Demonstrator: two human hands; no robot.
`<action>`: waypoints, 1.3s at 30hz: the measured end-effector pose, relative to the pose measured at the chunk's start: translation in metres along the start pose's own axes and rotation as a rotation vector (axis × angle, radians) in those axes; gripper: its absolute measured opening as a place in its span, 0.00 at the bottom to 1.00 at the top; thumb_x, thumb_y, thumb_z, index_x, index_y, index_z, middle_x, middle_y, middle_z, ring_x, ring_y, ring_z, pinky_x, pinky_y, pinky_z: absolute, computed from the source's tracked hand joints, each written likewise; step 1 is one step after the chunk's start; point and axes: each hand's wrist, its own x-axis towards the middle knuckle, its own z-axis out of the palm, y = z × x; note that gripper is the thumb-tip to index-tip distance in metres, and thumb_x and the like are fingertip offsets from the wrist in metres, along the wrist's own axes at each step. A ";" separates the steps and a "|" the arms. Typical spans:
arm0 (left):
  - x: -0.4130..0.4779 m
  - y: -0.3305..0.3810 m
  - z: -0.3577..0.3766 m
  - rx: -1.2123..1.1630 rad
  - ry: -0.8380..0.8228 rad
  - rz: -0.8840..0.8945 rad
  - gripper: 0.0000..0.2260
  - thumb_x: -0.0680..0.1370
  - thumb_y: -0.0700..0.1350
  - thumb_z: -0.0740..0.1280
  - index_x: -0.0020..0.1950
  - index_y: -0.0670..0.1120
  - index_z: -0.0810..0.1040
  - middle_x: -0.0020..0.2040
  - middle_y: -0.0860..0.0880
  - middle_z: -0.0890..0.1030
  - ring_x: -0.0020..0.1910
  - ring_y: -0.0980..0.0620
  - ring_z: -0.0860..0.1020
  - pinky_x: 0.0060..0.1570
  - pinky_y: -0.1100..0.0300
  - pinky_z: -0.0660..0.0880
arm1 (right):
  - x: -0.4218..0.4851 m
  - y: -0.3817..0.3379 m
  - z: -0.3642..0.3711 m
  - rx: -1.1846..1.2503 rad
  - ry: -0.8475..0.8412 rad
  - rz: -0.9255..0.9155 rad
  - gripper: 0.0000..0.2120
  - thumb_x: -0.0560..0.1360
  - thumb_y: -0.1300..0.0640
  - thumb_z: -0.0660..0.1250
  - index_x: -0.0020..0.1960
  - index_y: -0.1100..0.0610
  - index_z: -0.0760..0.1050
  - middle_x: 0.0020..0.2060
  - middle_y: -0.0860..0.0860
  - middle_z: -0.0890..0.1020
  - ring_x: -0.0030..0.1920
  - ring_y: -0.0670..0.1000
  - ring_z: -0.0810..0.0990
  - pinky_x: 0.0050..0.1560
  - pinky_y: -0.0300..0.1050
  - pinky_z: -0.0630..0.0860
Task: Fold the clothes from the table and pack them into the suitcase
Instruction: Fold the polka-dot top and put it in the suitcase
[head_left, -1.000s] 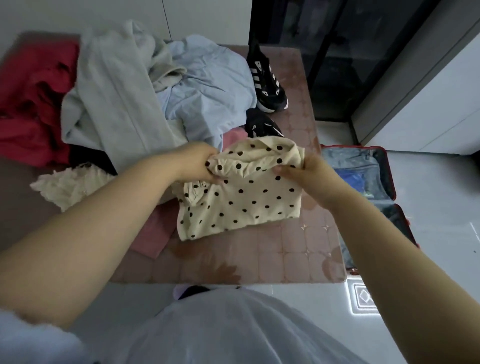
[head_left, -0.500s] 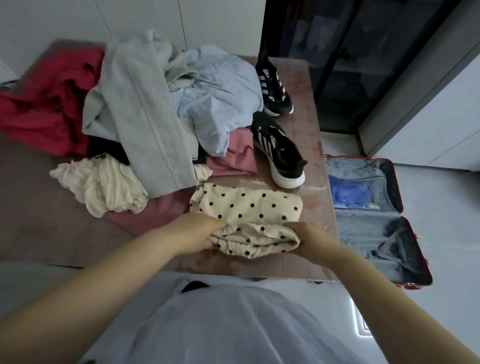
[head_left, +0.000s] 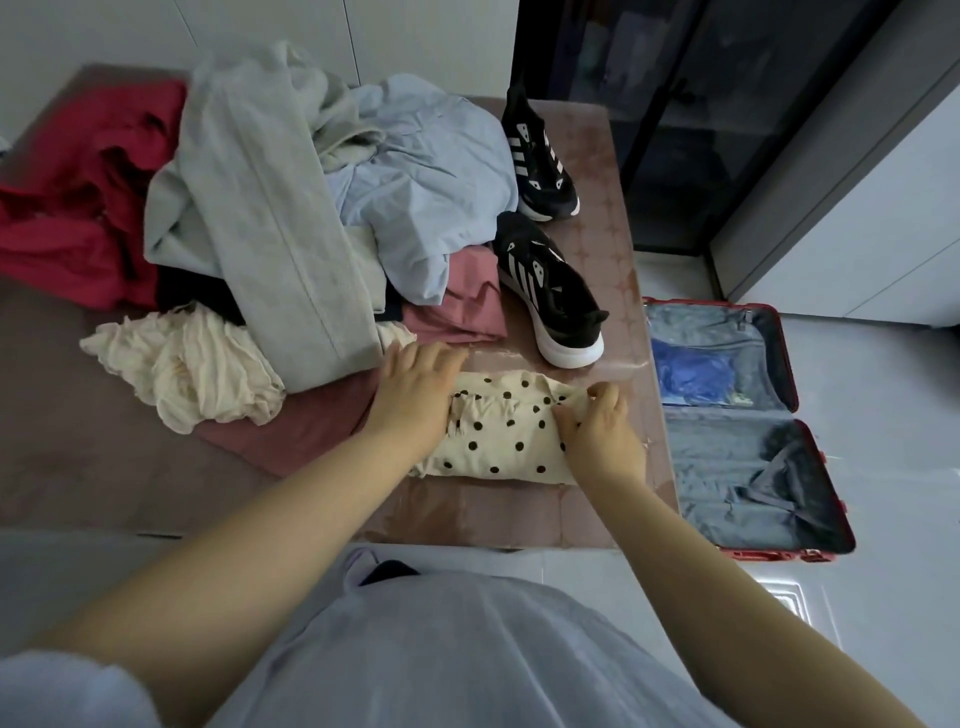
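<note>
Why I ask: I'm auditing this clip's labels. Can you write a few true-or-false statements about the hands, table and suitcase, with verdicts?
1. The left hand and right hand are both on the polka-dot garment, which lies on the table. True.
2. The suitcase is closed. False: it lies open on the floor beside the table.
3. Two black sneakers sit on the table. True.
4. The right hand holds a sneaker. False: its fingers pinch the polka-dot garment's edge.
5. The red garment is packed in the suitcase. False: it lies unfolded at the table's far left.
</note>
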 end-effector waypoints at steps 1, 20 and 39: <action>-0.006 0.003 0.008 -0.018 0.048 0.066 0.27 0.74 0.34 0.63 0.72 0.49 0.66 0.69 0.47 0.69 0.70 0.44 0.63 0.72 0.49 0.44 | 0.002 0.001 0.003 -0.074 0.041 -0.029 0.25 0.78 0.45 0.60 0.67 0.59 0.62 0.63 0.57 0.70 0.60 0.61 0.72 0.56 0.55 0.68; -0.019 -0.018 0.036 0.023 -0.234 -0.184 0.27 0.81 0.57 0.51 0.77 0.51 0.50 0.71 0.49 0.62 0.72 0.47 0.57 0.72 0.46 0.40 | 0.003 0.018 0.016 0.228 -0.069 0.026 0.33 0.75 0.47 0.67 0.72 0.60 0.59 0.67 0.57 0.70 0.67 0.60 0.67 0.66 0.58 0.64; 0.012 -0.043 -0.009 -0.351 -0.776 0.020 0.22 0.63 0.56 0.78 0.50 0.47 0.79 0.51 0.48 0.82 0.49 0.52 0.80 0.45 0.58 0.75 | -0.058 0.040 -0.030 0.768 -0.309 0.124 0.16 0.72 0.48 0.71 0.58 0.49 0.74 0.51 0.50 0.82 0.52 0.51 0.81 0.56 0.54 0.78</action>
